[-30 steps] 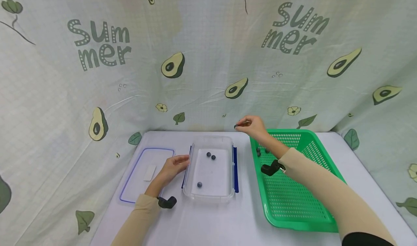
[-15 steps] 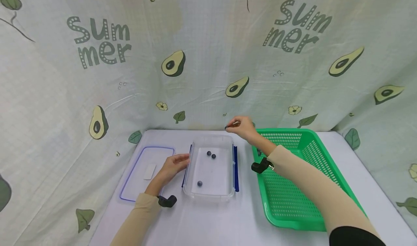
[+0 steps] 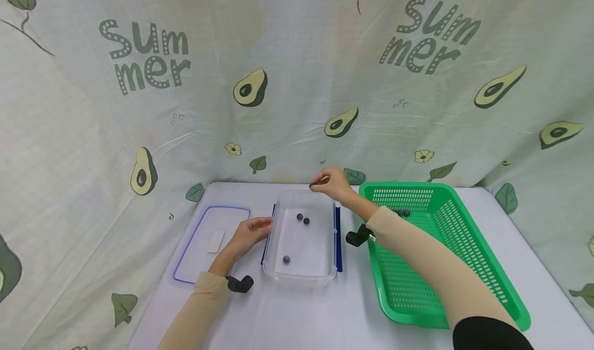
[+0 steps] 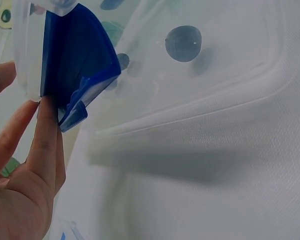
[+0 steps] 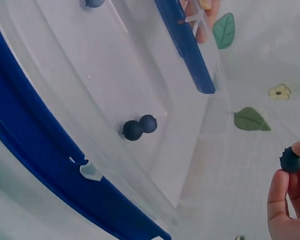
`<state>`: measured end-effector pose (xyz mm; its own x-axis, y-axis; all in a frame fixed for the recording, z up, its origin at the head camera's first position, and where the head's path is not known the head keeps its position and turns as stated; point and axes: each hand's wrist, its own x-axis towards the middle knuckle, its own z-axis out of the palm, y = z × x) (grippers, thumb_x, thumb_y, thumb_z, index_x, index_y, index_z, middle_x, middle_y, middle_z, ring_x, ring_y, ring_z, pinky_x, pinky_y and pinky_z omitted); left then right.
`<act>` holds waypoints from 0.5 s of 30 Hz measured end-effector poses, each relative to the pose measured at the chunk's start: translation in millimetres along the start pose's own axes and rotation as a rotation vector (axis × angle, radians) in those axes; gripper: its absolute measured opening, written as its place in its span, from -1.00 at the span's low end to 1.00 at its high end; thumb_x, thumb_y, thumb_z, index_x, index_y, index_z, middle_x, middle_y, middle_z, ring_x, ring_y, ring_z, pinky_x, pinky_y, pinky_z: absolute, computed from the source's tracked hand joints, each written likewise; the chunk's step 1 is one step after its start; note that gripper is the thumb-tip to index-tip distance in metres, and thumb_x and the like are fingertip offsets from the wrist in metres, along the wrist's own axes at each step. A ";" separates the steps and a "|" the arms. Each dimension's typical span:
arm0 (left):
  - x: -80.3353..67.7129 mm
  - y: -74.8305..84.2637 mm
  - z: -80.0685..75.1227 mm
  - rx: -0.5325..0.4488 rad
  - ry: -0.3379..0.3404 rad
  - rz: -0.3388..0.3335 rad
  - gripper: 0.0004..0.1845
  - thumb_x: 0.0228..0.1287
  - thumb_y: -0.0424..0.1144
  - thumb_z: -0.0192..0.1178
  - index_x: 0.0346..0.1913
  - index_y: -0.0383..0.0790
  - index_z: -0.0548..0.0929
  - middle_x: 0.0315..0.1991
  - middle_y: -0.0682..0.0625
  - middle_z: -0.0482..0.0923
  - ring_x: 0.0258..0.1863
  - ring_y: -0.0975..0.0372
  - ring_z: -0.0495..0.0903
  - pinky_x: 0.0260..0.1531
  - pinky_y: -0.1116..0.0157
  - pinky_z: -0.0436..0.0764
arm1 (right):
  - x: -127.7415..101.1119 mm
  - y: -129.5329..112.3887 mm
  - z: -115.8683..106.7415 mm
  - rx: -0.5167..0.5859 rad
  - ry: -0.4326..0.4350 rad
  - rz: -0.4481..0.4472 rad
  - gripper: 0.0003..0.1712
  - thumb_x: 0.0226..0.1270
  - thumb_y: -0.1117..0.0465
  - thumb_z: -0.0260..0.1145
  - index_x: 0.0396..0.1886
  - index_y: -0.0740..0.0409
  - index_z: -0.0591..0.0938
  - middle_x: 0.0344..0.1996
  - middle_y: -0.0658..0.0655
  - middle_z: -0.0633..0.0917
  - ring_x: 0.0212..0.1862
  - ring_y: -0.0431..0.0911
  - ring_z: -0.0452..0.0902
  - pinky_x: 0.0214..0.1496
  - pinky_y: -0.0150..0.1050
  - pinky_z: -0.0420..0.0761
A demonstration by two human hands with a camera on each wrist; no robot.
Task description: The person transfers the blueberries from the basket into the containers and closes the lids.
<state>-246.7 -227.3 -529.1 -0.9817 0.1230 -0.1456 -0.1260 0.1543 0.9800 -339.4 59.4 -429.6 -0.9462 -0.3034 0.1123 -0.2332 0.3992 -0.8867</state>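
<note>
Left hand: the left hand (image 3: 248, 234), lower centre-left of the head view, has straight, relaxed fingers (image 4: 42, 145) touching the blue clasp (image 4: 72, 70) on the near-left side of the clear container (image 3: 301, 275); it grasps nothing.
Container: mid-frame on the white table (image 3: 297, 319), it holds three blueberries, one near (image 3: 286, 259) and a touching pair (image 5: 139, 127) farther back.
Lid: the clear lid (image 3: 211, 244) lies flat just left of the container.
Basket: the green basket (image 3: 445, 257) sits right of the container, with dark berries at its far end.
Right hand: the right hand (image 3: 330, 184) hangs above the container's far edge, fingertips pinching one blueberry (image 5: 291, 161).
</note>
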 end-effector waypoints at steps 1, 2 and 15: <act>0.3 0.4 0.1 0.001 0.001 -0.004 -0.54 0.33 -0.27 0.33 0.24 -0.34 0.58 0.18 -0.23 0.56 0.16 0.05 0.57 0.13 0.24 0.61 | 0.6 0.0 1.4 -0.004 0.000 -0.003 -0.88 0.17 0.39 0.47 -0.28 0.30 0.72 -0.24 0.18 0.70 -0.15 0.04 0.65 -0.17 -0.21 0.70; 0.6 0.7 0.0 0.002 -0.004 -0.002 -0.54 0.33 -0.27 0.33 0.25 -0.35 0.57 0.19 -0.24 0.56 0.17 0.04 0.57 0.14 0.24 0.61 | 1.0 0.0 2.7 -0.009 -0.002 -0.006 -0.88 0.17 0.38 0.47 -0.28 0.30 0.72 -0.24 0.18 0.70 -0.15 0.04 0.65 -0.17 -0.21 0.70; -1.6 1.6 -0.4 0.013 -0.005 -0.006 -0.50 0.32 -0.23 0.35 0.25 -0.36 0.56 0.19 -0.24 0.56 0.17 0.03 0.57 0.13 0.24 0.62 | 3.7 4.7 27.1 -0.019 -0.011 0.007 -0.88 0.14 0.39 0.50 -0.31 0.29 0.74 -0.25 0.17 0.71 -0.18 0.02 0.66 -0.14 -0.18 0.71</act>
<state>-245.4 -227.6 -527.2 -0.9802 0.1268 -0.1524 -0.1302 0.1681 0.9771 -337.9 36.7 -445.5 -0.9454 -0.3099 0.1013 -0.2311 0.4178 -0.8787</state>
